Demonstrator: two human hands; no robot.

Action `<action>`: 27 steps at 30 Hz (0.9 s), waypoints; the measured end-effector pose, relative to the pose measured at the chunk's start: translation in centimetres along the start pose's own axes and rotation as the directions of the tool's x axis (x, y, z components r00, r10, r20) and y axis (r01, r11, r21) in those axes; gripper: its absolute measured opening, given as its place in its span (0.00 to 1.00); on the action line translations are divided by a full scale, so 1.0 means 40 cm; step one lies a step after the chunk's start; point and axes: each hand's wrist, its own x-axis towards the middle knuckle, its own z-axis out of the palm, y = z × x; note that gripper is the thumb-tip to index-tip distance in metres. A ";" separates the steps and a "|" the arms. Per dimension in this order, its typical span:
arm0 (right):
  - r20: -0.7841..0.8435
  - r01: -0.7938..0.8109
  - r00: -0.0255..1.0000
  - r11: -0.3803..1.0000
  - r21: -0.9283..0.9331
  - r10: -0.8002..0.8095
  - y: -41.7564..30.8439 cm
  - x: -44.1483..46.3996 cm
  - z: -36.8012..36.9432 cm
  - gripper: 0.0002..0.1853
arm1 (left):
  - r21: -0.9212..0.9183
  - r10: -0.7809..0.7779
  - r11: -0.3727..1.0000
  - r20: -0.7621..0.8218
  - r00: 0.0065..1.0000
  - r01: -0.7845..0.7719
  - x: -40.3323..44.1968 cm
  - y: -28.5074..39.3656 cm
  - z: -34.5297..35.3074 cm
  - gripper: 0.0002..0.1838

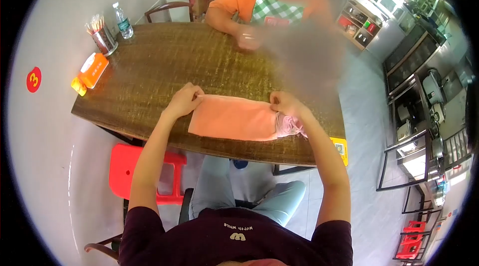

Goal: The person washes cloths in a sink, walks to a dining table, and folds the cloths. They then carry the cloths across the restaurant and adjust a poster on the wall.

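A peach-orange cloth [234,119] lies flat on the table near its front edge, folded into a rectangle. Bunched pink fabric [288,125] sits against its right end; whether the two are one piece I cannot tell. My left hand [183,100] has its fingers closed on the cloth's far left corner. At the far right corner, my right hand [287,104] pinches the cloth edge, with its wrist partly over the pink fabric.
Across the brown table [164,66] sits a person in an orange shirt and checked apron [277,10], one hand [248,37] on the tabletop. On the left stand a water bottle [123,21], a metal chopstick holder [105,41] and an orange tissue pack [94,70]. A red stool [124,169] is below.
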 end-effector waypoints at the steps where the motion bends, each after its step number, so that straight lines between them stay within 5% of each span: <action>1: 0.007 0.013 1.000 1.000 0.016 -0.013 0.001 0.000 -0.004 0.08 | 0.025 0.039 0.999 -0.001 0.999 -0.039 -0.002 0.002 -0.007 0.09; 4: -0.017 0.022 1.000 0.998 0.050 -0.021 0.004 -0.008 -0.008 0.08 | -0.228 -0.030 0.972 0.102 0.994 0.053 -0.012 0.012 -0.028 0.08; 7: -0.098 0.100 0.992 0.982 0.160 -0.084 -0.015 -0.031 -0.030 0.06 | -0.294 0.059 0.955 0.110 0.992 -0.024 -0.016 0.019 -0.067 0.06; 11: -0.238 0.114 0.952 0.943 -0.312 -0.194 -0.156 -0.109 -0.156 0.06 | -0.232 0.158 0.955 -0.121 0.980 -0.183 -0.003 0.081 -0.140 0.05; 14: -0.411 0.042 0.880 0.902 -0.430 -0.237 -0.281 -0.183 -0.233 0.05 | -0.180 0.265 0.926 -0.314 0.912 -0.331 -0.002 0.144 -0.201 0.05; 15: -0.415 0.093 0.837 0.840 -0.535 -0.357 -0.277 -0.184 -0.237 0.05 | -0.216 0.272 0.910 -0.330 0.904 -0.353 -0.006 0.151 -0.214 0.06; 17: -0.417 0.041 0.873 0.892 -0.451 -0.251 -0.293 -0.217 -0.220 0.05 | -0.230 0.269 0.909 -0.315 0.910 -0.348 -0.023 0.144 -0.208 0.06; 20: -0.302 0.093 0.758 0.554 -0.827 -0.578 -0.182 -0.189 -0.106 0.05 | -0.231 0.268 0.911 -0.296 0.917 -0.341 -0.075 0.111 -0.147 0.06; 22: -0.218 0.093 0.835 0.520 -0.849 -0.506 -0.201 -0.231 -0.022 0.04 | 0.005 0.329 0.943 -0.181 0.927 -0.334 -0.133 0.087 -0.105 0.06; 24: -0.011 0.171 0.933 0.470 -0.866 -0.360 -0.191 -0.260 0.059 0.03 | 0.104 0.218 0.972 -0.086 0.972 -0.209 -0.211 0.082 -0.056 0.06; 27: -0.097 0.107 0.948 0.595 -0.797 -0.301 -0.229 -0.331 0.079 0.04 | 0.017 0.160 0.987 -0.048 0.986 -0.160 -0.275 0.049 -0.020 0.12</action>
